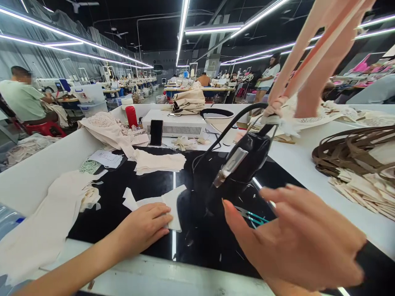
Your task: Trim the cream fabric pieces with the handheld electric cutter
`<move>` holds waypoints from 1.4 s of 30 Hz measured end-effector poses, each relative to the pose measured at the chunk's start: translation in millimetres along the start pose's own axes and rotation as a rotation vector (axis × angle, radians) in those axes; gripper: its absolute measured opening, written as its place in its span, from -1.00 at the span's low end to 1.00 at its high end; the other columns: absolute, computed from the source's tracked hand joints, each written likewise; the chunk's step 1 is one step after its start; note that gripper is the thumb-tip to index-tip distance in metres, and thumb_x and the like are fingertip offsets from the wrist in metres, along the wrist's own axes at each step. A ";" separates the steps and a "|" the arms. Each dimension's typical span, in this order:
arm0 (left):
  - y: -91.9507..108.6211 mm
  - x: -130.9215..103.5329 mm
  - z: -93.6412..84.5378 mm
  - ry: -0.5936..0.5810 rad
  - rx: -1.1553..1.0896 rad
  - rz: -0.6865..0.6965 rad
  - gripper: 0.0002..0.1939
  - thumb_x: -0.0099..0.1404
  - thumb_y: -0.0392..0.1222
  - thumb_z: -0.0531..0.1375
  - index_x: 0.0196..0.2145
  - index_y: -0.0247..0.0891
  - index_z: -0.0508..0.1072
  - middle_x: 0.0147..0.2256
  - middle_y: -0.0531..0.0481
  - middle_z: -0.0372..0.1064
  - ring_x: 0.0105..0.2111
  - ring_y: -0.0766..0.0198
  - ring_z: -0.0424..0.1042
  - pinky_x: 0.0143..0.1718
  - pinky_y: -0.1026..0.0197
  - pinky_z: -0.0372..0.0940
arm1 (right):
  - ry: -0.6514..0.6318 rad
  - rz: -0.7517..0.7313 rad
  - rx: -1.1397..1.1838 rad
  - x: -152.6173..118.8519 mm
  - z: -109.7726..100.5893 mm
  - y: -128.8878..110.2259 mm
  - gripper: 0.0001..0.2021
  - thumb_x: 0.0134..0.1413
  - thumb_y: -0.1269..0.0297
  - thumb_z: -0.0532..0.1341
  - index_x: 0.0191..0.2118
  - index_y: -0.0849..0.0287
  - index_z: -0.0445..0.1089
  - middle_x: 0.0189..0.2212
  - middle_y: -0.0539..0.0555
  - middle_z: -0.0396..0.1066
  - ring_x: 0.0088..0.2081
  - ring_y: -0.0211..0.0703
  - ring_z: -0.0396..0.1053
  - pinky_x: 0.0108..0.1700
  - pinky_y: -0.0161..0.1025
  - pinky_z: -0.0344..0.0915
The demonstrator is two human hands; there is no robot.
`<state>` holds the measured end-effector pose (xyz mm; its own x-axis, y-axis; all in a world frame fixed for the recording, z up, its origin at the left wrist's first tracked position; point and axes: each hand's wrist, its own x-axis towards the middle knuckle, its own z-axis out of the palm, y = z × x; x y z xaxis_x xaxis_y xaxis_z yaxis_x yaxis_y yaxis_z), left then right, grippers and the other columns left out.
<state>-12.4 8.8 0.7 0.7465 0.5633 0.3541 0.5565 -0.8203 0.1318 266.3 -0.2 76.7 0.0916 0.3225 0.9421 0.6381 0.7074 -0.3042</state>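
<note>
My left hand point(145, 226) lies flat on a cream cloth piece point(174, 205), fingers stretched over it, on a glossy black work surface point(111, 218). In the air at the right is my right hand point(299, 238), smeared by motion, thumb and fingers apart with nothing seen between them. Just beyond it stands or hangs a black hand tool point(243, 160) with a metal face, a black cable and pink cloth strips point(296, 70) tied at its top. Teal thread snips point(253, 216) lie on the black surface beside my right thumb, partly behind the hand.
Beyond my left hand is a stack of cream cloth strips point(159, 160). Cream cloth point(46, 218) lies at the left. A phone point(156, 132) leans against a white box point(175, 123). Brown straps point(348, 148) are piled at the right. A person point(23, 98) sits at far left.
</note>
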 end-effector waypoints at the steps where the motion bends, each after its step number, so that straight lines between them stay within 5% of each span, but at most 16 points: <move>1: 0.0 0.3 0.7 -0.005 -0.008 0.000 -0.75 0.57 -0.22 0.12 0.13 -0.25 0.42 0.12 -0.17 0.47 0.15 0.08 0.48 0.19 -0.01 0.46 | 0.111 0.004 -0.002 1.4 3.1 1.5 -0.35 -0.16 0.28 0.61 0.08 -0.23 0.45 -0.11 0.00 0.47 -0.08 0.02 0.46 0.12 0.06 0.41; 3: 0.5 1.0 1.4 -0.002 -0.009 0.003 -0.74 0.56 -0.22 0.12 0.15 -0.25 0.41 0.13 -0.18 0.47 0.16 0.07 0.48 0.20 0.00 0.45 | 0.127 0.092 0.079 2.4 15.4 1.6 -0.16 -0.05 0.16 0.56 0.33 -0.16 0.22 0.16 0.15 0.31 0.18 0.18 0.35 0.22 0.22 0.35; 6: 2.7 2.3 0.9 0.004 -0.001 0.023 -0.74 0.57 -0.20 0.10 0.13 -0.25 0.42 0.12 -0.17 0.47 0.14 0.05 0.48 0.19 -0.02 0.46 | -0.060 0.356 0.275 0.8 36.9 -6.6 0.00 0.03 0.04 0.50 0.45 -0.13 -0.10 0.30 0.27 0.18 0.28 0.21 0.29 0.17 0.25 0.42; 12: 4.2 2.0 2.2 0.147 0.072 0.131 -0.68 0.64 -0.08 -0.03 0.06 -0.16 0.49 -0.01 -0.03 0.55 0.00 0.18 0.56 0.09 0.15 0.50 | -0.179 0.609 0.526 1.6 65.8 -33.6 -0.16 0.12 0.21 0.43 0.37 -0.01 -0.05 -0.09 0.09 0.50 -0.16 -0.10 0.57 -0.09 -0.14 0.58; 17: 0.6 4.5 2.6 0.184 0.039 0.141 -0.66 0.64 -0.04 -0.03 -0.02 -0.17 0.51 -0.10 0.00 0.55 -0.13 0.21 0.59 -0.06 0.23 0.50 | -0.140 0.614 0.443 7.4 75.0 -36.2 -0.36 0.06 0.23 0.44 0.23 0.07 0.23 -0.08 0.09 0.49 -0.07 -0.07 0.52 -0.03 -0.14 0.54; 22: 8.8 6.3 -5.8 0.019 -0.025 0.086 -0.76 0.62 -0.20 0.00 -0.05 -0.24 0.45 -0.12 -0.08 0.51 -0.11 0.17 0.55 -0.06 0.14 0.50 | -0.082 0.644 0.456 10.2 60.3 -33.6 -0.54 0.02 0.28 0.46 0.00 0.06 0.30 -0.32 -0.07 0.46 -0.40 -0.24 0.45 -0.29 -0.24 0.52; 26: 10.9 10.2 -7.0 0.017 -0.016 0.085 -0.88 0.57 -0.25 0.10 -0.08 -0.26 0.43 -0.18 -0.08 0.51 -0.13 0.18 0.54 -0.05 0.15 0.50 | -0.079 0.586 0.497 6.4 53.3 -27.5 -0.62 0.04 0.30 0.45 -0.11 0.02 0.28 -0.40 -0.10 0.45 -0.48 -0.25 0.40 -0.40 -0.23 0.48; 36: 14.0 20.4 8.0 0.065 0.068 0.207 -0.79 0.55 -0.38 0.05 -0.25 -0.30 0.43 -0.27 -0.08 0.48 -0.25 0.20 0.52 -0.11 0.17 0.49 | -0.105 0.580 0.544 -12.3 52.0 -30.8 -0.75 0.17 0.21 0.37 -0.15 0.01 0.28 -0.36 -0.06 0.39 -0.45 -0.23 0.38 -0.38 -0.20 0.45; 42: 15.6 18.6 9.9 0.122 -0.145 0.022 -0.81 0.55 -0.32 0.07 -0.17 -0.26 0.49 -0.21 -0.05 0.54 -0.20 0.19 0.51 -0.11 0.17 0.48 | -0.086 0.591 0.696 -18.9 53.9 -38.8 -0.77 0.17 0.26 0.37 -0.13 -0.01 0.32 -0.34 -0.04 0.43 -0.46 -0.22 0.42 -0.40 -0.22 0.49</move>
<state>13.7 7.5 0.1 0.7032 0.5361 0.4670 0.4756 -0.8430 0.2515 198.6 0.2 63.1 0.1818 0.7782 0.6011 -0.1022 0.6230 -0.7756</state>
